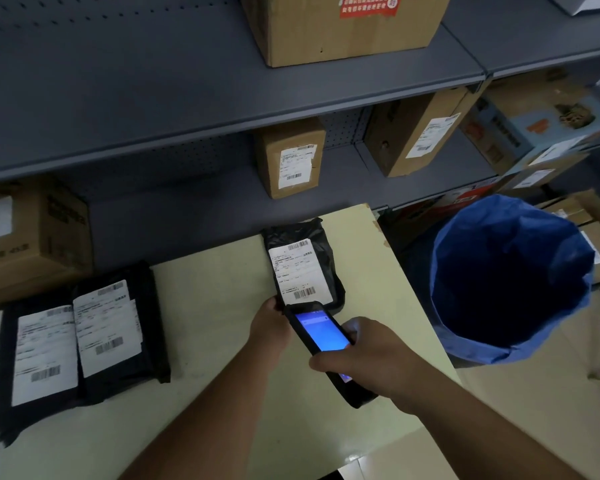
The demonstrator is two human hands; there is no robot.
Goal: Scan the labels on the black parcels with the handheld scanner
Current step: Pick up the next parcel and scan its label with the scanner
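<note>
A black parcel (326, 244) with a white barcode label (297, 271) lies on the cream table (222, 289), near its far right corner. My left hand (269, 323) grips that parcel's near left corner. My right hand (368, 358) holds the black handheld scanner (321, 332), its blue screen lit. The scanner's top end sits right at the label's lower barcode. Two more black parcels (129, 362) (6, 341), each with a white label, lie overlapping on the table's left side.
A blue-lined bin (510, 278) stands just right of the table. Grey shelves (222, 109) behind carry several cardboard boxes (291, 157). A larger box (32, 237) sits behind the left parcels. More boxes are stacked at the far right.
</note>
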